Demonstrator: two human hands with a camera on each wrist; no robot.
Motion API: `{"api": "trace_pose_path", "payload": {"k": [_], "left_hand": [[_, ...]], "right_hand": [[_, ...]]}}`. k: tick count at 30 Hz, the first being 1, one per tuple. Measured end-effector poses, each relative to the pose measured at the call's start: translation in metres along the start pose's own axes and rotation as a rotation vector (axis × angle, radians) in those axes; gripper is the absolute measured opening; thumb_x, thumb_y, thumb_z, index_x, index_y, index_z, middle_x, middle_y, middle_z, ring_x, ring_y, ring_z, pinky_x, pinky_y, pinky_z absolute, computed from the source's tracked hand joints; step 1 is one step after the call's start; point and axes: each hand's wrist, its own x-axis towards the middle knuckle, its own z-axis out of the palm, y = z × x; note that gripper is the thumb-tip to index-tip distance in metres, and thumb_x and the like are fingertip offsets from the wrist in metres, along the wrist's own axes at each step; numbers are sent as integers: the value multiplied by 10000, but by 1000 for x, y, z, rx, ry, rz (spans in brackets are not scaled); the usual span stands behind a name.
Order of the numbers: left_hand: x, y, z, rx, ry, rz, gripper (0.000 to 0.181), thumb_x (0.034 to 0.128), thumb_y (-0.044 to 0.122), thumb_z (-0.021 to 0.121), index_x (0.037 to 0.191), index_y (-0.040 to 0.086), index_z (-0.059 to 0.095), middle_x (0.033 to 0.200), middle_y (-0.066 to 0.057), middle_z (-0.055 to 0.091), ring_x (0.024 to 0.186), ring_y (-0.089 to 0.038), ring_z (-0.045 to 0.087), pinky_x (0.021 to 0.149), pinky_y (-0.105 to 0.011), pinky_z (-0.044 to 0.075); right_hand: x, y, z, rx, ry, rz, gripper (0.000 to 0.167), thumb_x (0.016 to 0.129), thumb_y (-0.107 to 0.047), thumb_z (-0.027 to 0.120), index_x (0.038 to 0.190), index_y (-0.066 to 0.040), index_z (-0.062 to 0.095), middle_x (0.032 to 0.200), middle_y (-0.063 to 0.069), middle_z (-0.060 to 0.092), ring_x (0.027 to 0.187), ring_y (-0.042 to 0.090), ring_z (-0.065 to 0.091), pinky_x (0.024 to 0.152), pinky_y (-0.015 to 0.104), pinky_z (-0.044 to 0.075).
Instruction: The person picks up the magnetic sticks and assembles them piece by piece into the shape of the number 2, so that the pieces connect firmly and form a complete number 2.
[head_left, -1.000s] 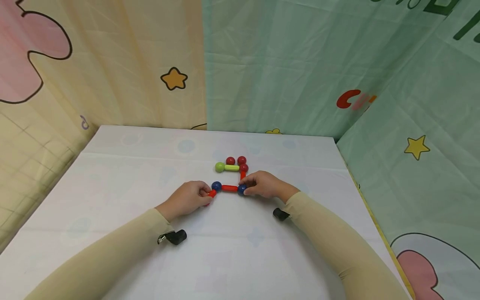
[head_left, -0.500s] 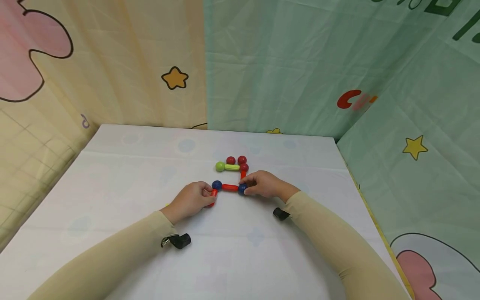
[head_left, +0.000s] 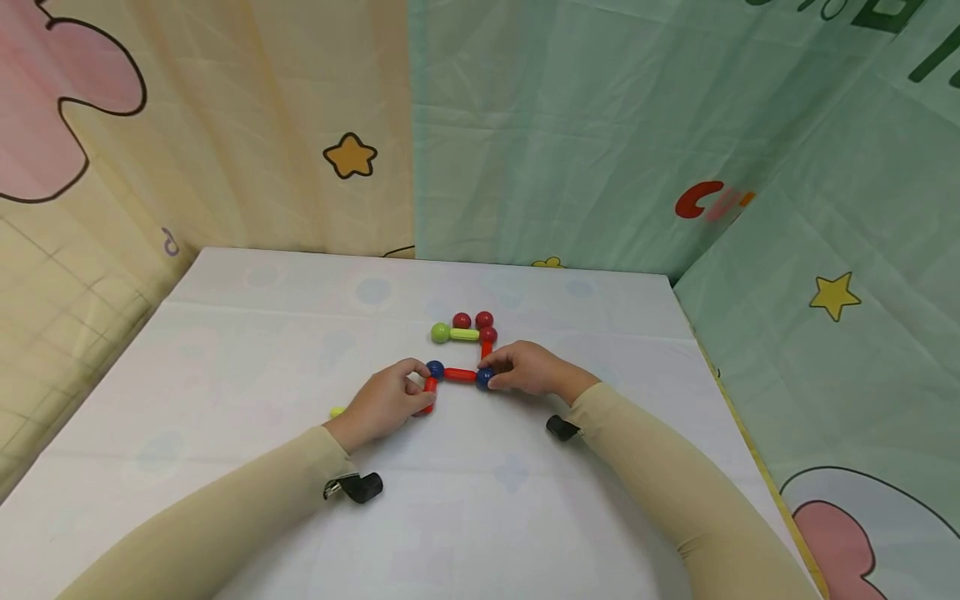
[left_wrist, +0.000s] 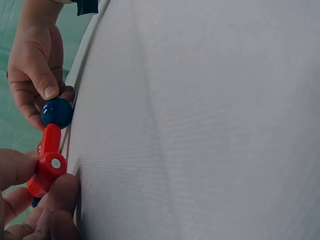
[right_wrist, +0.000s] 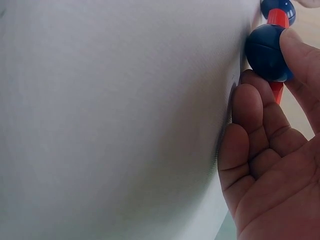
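My left hand pinches a red magnetic rod that runs toward me from the left blue ball. The rod's end shows a pale round tip in the left wrist view. With thumb and fingers, my right hand holds the right blue ball. Another red rod joins the two blue balls. Beyond the right one, a further red rod leads up to a red ball, from which a yellow-green rod runs left to a green ball.
Two red balls, one on the left and one on the right, sit just behind the yellow-green rod. A small yellow-green piece shows beside my left wrist, mostly hidden. Everything lies on a white-covered table with printed curtains behind it.
My left hand has shifted slightly right, swinging its red rod from a slant to nearly straight toward me. The yellow-green piece by the left wrist has come into sight. My right hand stays put.
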Motion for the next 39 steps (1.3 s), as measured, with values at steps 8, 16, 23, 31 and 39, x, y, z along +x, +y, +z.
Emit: {"api": "trace_pose_path", "payload": {"k": [8,16,23,31,39], "left_hand": [[0,1,0,-11,-3,-16,289,961,252,772,1187,147,626,864,23,744,715,-151,618,677,-300,445],[2,1,1,-7,-10,-34,329,965,266,770,1214,132,603,894,18,754,744,-152,634,688,-298,452],[2,2,1,5,-10,-55,448,962,289,769,1287,82,541,924,7,766,781,-155,636,718,-290,456],[3,2,0,2,-20,-58,468,966,280,765,1312,58,542,921,8,766,772,-137,648,715,-284,459],[2,3,1,3,-16,-48,611,958,277,773,1441,34,490,895,7,762,760,-141,660,715,-294,474]], "right_hand": [[-1,-1,0,3,2,6,356,972,-210,774,1326,-217,743,1167,-19,733,1080,175,604,988,346,557],[-1,-1,1,10,-1,8,351,976,-200,769,1326,-211,743,1170,-16,735,1079,177,608,993,349,558],[-2,-1,1,4,3,2,354,976,-199,768,1329,-208,742,1180,-10,734,1085,180,608,996,353,557],[-3,-2,1,5,10,1,356,974,-198,770,1329,-211,742,1186,-9,729,1089,184,605,1005,359,557],[-4,-1,1,9,16,-6,351,974,-189,770,1324,-203,744,1191,-7,732,1090,182,608,1024,368,553]]}}
